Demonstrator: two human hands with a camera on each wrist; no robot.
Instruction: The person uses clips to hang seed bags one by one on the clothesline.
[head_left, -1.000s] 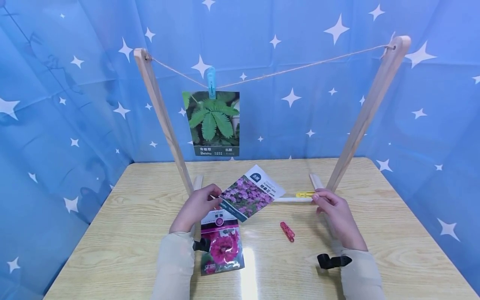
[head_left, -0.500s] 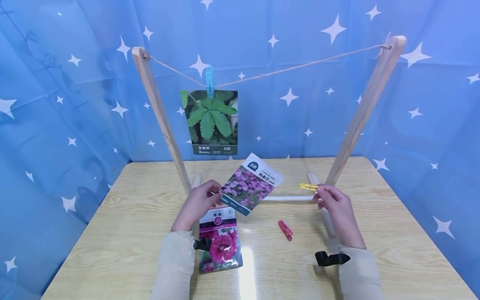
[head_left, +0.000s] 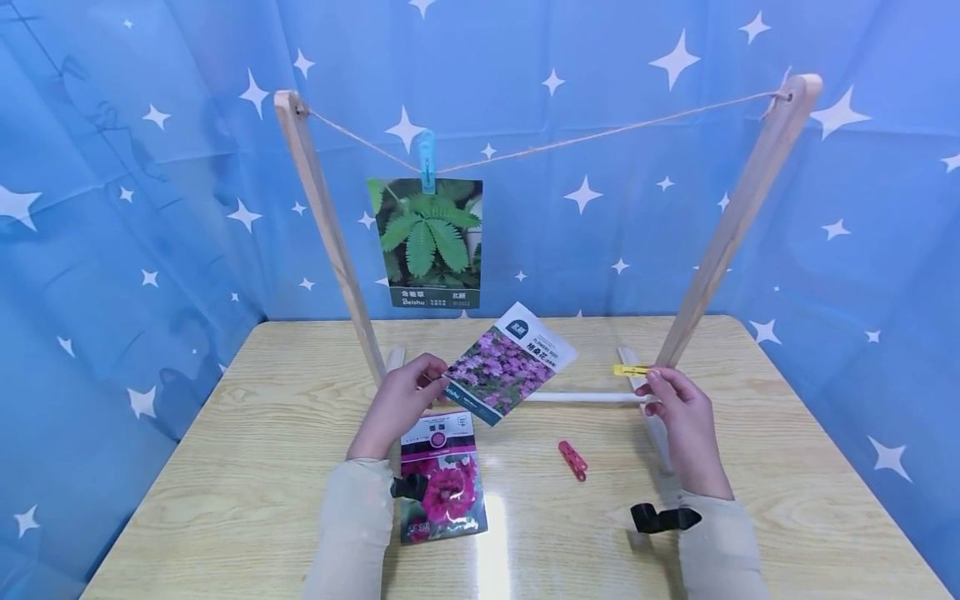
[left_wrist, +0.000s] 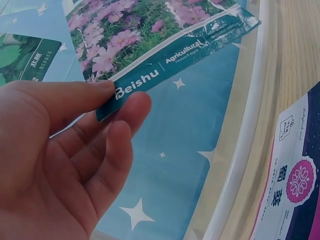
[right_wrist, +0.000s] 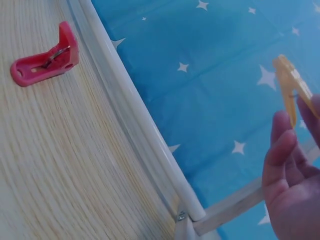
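My left hand (head_left: 401,404) pinches one bottom corner of a seed packet (head_left: 510,362) with purple flowers, between thumb and forefinger. The packet is tilted and held up off the table; its teal "Beishu" strip shows large in the left wrist view. My right hand (head_left: 681,425) pinches a yellow clothespin (head_left: 630,370) by its handle end, and the clothespin points left. In the right wrist view the yellow clothespin (right_wrist: 290,82) stands up from the fingertips. A green-leaf packet (head_left: 431,242) hangs from the string (head_left: 600,133), clipped by a blue clothespin (head_left: 427,162).
A pink-flower packet (head_left: 444,479) lies on the table (head_left: 225,467) below my left hand. A red clothespin (head_left: 573,461) lies between the hands. Two wooden posts (head_left: 330,233) bear the string, with a white bar (head_left: 585,397) low between them. A blue starry cloth hangs behind.
The purple-flower packet has risen slightly and sits higher over the pink-flower one. The right hand has lifted the yellow clothespin from near the white bar, then moved slightly right.
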